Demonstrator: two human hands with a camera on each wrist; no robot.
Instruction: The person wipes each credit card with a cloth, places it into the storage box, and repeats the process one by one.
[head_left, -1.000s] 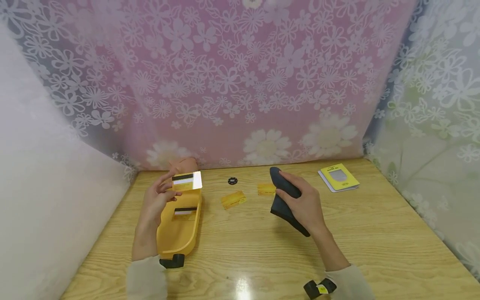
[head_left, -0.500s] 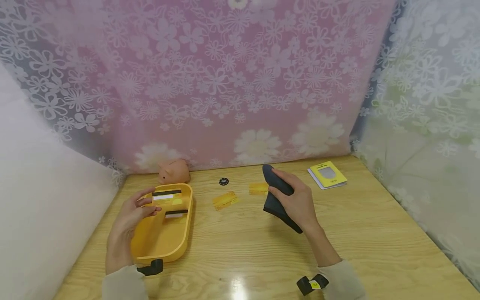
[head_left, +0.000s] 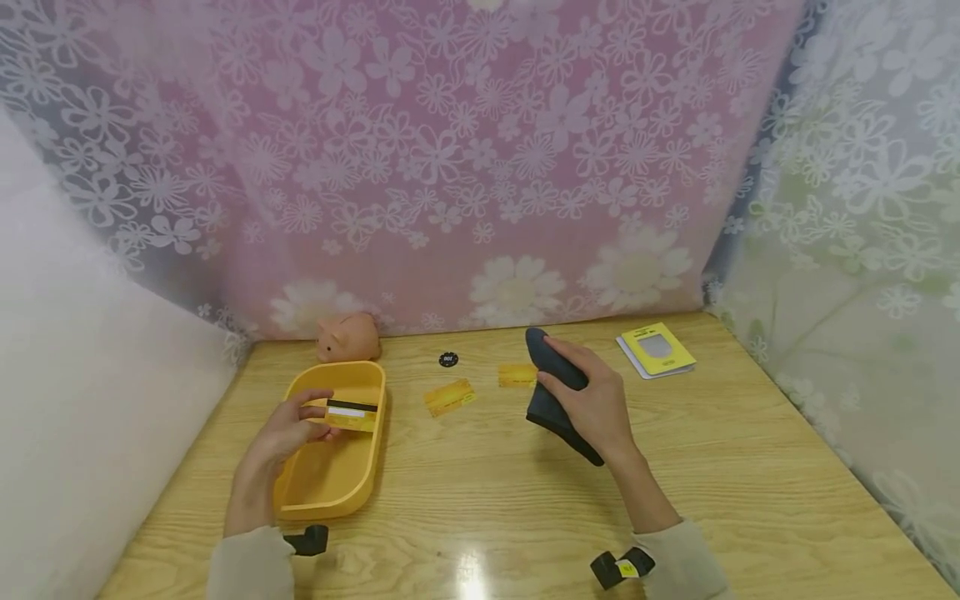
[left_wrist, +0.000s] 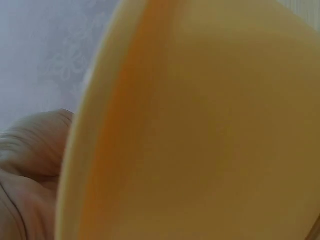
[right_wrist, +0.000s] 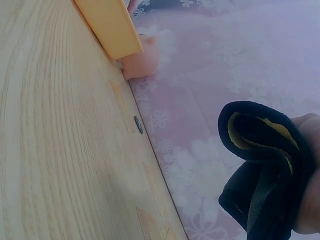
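In the head view my left hand [head_left: 288, 433] reaches into a yellow tray [head_left: 367, 479]. Its fingers and thumb pinch the left edge of a yellow card [head_left: 351, 419] with a black stripe and a white strip. The second striped card seen in the tray earlier is hidden now. The left wrist view is mostly filled by the tray wall [left_wrist: 210, 125]. My right hand [head_left: 596, 400] grips a folded dark blue cloth piece [head_left: 553, 408] above the table. In the right wrist view this cloth [right_wrist: 260, 165] shows a yellow inner side in its fold.
A pink piggy bank [head_left: 348, 337] stands behind the tray. Mid-table lie a black chip [head_left: 448, 359] marked 100, a yellow card [head_left: 450, 397] and another yellow card [head_left: 516, 376], partly behind the cloth. A yellow booklet [head_left: 658, 350] lies at the back right. A floral curtain [head_left: 480, 208] hangs behind.
My left hand has lowered the striped card from above the tray's far end down into the tray, over where the other card lay. The right hand keeps its grip on the cloth.
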